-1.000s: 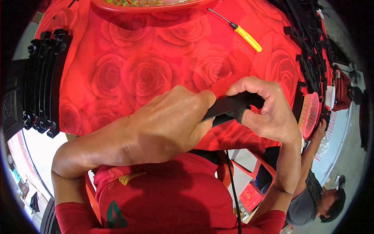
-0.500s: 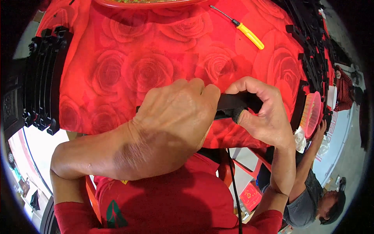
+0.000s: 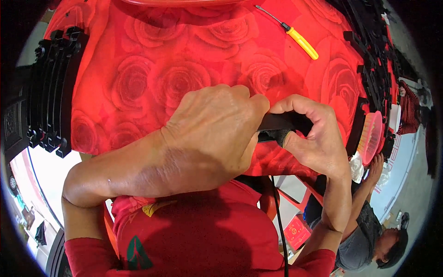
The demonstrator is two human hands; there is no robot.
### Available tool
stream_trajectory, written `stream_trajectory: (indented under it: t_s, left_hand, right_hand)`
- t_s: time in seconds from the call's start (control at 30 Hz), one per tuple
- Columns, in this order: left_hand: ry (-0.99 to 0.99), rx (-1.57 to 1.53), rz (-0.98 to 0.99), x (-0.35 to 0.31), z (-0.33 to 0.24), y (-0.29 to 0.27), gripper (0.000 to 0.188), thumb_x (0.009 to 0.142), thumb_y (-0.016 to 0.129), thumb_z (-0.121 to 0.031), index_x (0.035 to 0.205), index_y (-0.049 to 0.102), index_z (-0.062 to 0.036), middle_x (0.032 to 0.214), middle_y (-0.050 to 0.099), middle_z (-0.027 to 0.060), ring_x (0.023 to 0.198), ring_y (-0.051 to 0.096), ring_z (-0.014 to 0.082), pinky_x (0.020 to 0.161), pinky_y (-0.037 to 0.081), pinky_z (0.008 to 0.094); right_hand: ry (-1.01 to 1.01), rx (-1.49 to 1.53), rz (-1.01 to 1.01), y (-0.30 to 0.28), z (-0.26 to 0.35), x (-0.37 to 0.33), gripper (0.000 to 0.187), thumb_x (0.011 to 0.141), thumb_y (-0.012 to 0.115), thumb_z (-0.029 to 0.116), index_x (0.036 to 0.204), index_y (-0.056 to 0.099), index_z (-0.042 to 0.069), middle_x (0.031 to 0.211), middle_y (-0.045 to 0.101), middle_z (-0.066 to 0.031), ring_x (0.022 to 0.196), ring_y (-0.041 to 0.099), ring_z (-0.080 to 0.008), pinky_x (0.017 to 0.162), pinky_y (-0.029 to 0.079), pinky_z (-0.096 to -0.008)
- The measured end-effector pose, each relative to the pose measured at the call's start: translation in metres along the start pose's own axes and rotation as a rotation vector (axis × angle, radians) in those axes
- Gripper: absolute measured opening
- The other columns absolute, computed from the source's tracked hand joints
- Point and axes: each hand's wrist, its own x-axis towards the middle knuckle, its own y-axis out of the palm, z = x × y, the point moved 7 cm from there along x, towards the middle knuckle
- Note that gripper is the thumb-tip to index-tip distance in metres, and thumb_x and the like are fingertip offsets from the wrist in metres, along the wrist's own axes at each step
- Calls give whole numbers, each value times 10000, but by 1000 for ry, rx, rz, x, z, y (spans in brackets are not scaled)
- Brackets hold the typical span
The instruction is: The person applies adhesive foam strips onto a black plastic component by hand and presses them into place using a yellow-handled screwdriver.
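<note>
Over the near edge of the table, both hands are closed on a long black plastic-looking part [image 3: 276,122]. My left hand [image 3: 216,127] wraps over it from above, its back hiding the fingertips and much of the part. Close beside it, my right hand [image 3: 318,138] curls around the other end, forefinger on the far side and thumb on the near side. Under the right thumb sits a small dark fuzzy piece [image 3: 280,136], whose kind I cannot make out. Beyond the hands lies a screwdriver [image 3: 302,43] with a yellow handle.
A red rose-patterned cloth [image 3: 180,83] covers the table. Black slotted parts [image 3: 60,92] stand stacked at the left edge, more [image 3: 371,51] along the right. A pink basket [image 3: 372,138] is at the right, with a co-worker's hand [image 3: 376,167] near it. A red rim [image 3: 184,2] shows at the far edge.
My left hand has slid right and slightly away from me, nearer my right hand, covering more of the black part. The right hand keeps its grip. The view has shifted slightly.
</note>
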Motion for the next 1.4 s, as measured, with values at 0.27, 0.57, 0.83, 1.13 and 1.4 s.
stream_trajectory:
  t_s: [0.27,0.57,0.83,1.13,1.4]
  left_hand:
    - [-16,-33,47,2,0,0,135,881,670,-110,977,611,-34,820,619,196,808,636,428,698,478,535]
    - [33,-24,-8,0,-1,2,182,876,683,-108,1025,596,-51,856,630,190,840,634,433,724,478,544]
    - [57,84,-33,-2,-6,-1,194,850,700,-90,1020,610,-59,887,601,166,886,607,402,736,485,520]
    - [131,123,-155,0,-7,-6,166,809,711,-44,963,650,-55,900,582,155,917,582,369,778,487,480]
    - [76,26,-71,13,3,-7,127,820,676,-37,944,654,-39,895,581,164,907,587,396,766,466,497]
  right_hand:
    - [-49,-14,-50,-3,-1,-3,310,732,711,-26,1042,712,-24,913,732,-140,911,718,-232,872,561,-354]
    - [-127,-141,-130,2,8,-8,323,703,715,-19,1024,729,15,924,741,-116,865,675,-274,821,552,-375]
    - [-142,-211,-229,7,8,-15,317,696,728,-12,1009,759,24,923,711,-104,890,679,-279,834,548,-367]
    - [-141,-208,-291,5,4,-11,325,703,735,-33,1023,764,19,893,695,-110,828,671,-250,789,536,-347]
    - [-19,-22,-278,2,-8,-7,309,713,731,-40,1014,769,13,877,695,-108,809,669,-217,759,529,-338]
